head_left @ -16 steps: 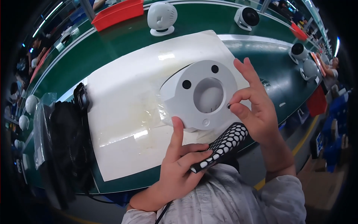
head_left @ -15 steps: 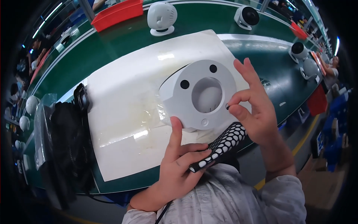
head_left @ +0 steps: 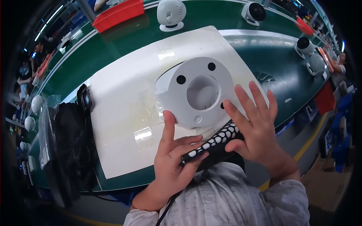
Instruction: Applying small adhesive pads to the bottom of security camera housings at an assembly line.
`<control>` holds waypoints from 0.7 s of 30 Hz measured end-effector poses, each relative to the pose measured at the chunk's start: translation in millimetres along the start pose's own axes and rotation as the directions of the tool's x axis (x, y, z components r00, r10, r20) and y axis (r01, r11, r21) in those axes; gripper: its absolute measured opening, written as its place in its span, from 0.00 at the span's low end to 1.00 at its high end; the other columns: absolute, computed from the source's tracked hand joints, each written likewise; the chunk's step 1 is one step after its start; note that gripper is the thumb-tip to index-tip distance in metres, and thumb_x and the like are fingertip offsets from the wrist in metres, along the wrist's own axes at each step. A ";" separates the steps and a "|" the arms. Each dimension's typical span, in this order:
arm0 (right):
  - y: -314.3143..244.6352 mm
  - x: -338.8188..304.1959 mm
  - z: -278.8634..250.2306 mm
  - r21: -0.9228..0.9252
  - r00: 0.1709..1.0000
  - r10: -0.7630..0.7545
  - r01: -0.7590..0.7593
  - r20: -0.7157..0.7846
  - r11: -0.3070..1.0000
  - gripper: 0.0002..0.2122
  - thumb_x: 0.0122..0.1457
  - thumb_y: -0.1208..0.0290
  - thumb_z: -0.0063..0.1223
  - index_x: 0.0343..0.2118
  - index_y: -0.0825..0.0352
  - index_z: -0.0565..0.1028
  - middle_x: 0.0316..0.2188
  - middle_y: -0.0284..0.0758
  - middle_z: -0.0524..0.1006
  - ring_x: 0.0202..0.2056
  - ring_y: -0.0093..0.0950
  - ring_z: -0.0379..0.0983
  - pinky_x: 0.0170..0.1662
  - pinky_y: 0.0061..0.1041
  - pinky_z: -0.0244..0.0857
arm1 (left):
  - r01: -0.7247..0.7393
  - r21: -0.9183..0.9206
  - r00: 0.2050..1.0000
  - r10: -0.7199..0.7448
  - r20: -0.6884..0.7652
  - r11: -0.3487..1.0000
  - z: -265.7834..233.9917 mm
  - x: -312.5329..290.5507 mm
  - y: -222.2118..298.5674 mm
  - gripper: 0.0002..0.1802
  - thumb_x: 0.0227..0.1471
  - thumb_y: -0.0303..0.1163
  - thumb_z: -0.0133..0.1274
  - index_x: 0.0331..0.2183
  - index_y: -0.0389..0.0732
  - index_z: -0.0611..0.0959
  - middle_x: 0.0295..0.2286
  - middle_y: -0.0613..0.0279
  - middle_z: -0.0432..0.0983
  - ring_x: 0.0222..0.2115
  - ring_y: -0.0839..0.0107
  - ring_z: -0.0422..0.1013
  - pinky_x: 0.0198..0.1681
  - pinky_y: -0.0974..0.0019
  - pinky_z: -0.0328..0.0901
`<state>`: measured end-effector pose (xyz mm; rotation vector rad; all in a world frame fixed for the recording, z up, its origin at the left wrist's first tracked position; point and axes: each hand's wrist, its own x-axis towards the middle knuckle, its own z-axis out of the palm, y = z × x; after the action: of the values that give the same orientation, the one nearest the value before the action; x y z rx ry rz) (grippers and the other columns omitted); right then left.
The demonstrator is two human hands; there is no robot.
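A round white plastic housing with a large centre hole and small dark holes lies on a white mat. My left hand holds a black tool with a white honeycomb pattern, its index finger reaching up to the housing's lower left rim. My right hand lies with fingers spread over the housing's lower right edge and the tool's far end.
A green conveyor belt carries several white round units along its far side. A red bin stands at the back. A black mesh part in a clear bag lies left of the mat. Other people work at far left and right.
My right hand has let go of its pinch at the housing's right rim and dropped lower, fingers now spread over the rim and the tool. The housing has shifted slightly.
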<state>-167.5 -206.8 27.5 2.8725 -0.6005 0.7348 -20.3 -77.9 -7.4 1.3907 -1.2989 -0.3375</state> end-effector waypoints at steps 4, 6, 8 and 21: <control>7.0 -3.4 3.8 0.455 0.960 0.072 0.061 -0.269 0.888 0.19 0.49 0.56 0.48 0.39 0.66 0.70 0.46 0.38 0.65 0.51 0.37 0.56 0.50 0.34 0.46 | 0.017 -0.146 0.999 -0.022 -0.033 0.989 -0.4 -2.6 -0.6 0.13 0.32 0.17 0.58 0.26 0.35 0.74 0.52 0.37 0.43 0.41 0.58 0.67 0.40 0.67 0.65; 3.4 -3.1 -1.9 0.494 0.972 0.016 0.105 -0.235 0.863 0.16 0.47 0.60 0.51 0.37 0.65 0.71 0.44 0.36 0.66 0.49 0.36 0.57 0.48 0.33 0.48 | -0.012 -0.129 0.999 0.008 -0.035 0.992 -2.0 -1.2 -0.6 0.13 0.32 0.17 0.58 0.25 0.35 0.73 0.52 0.37 0.43 0.41 0.57 0.67 0.39 0.66 0.65; -4.2 1.2 -6.9 0.553 0.980 -0.035 0.140 -0.196 0.821 0.11 0.40 0.69 0.57 0.29 0.61 0.73 0.40 0.31 0.69 0.47 0.34 0.60 0.46 0.31 0.51 | -0.062 -0.106 0.998 0.059 -0.039 0.992 -3.4 -0.8 -1.6 0.13 0.31 0.18 0.58 0.25 0.36 0.73 0.52 0.38 0.43 0.41 0.53 0.66 0.39 0.65 0.65; -23.7 -14.5 19.6 0.237 0.888 -0.157 0.280 -0.431 0.930 0.10 0.33 0.72 0.59 0.23 0.58 0.74 0.37 0.25 0.72 0.42 0.28 0.63 0.44 0.29 0.50 | -0.151 -0.106 0.988 0.147 -0.046 0.983 -6.7 -5.6 -6.3 0.14 0.32 0.21 0.60 0.23 0.34 0.71 0.51 0.40 0.49 0.42 0.51 0.65 0.38 0.64 0.65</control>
<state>-161.1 -184.1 3.0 2.8284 -0.1095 1.4339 -13.8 -71.5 -13.2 1.1955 -1.3252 -0.2751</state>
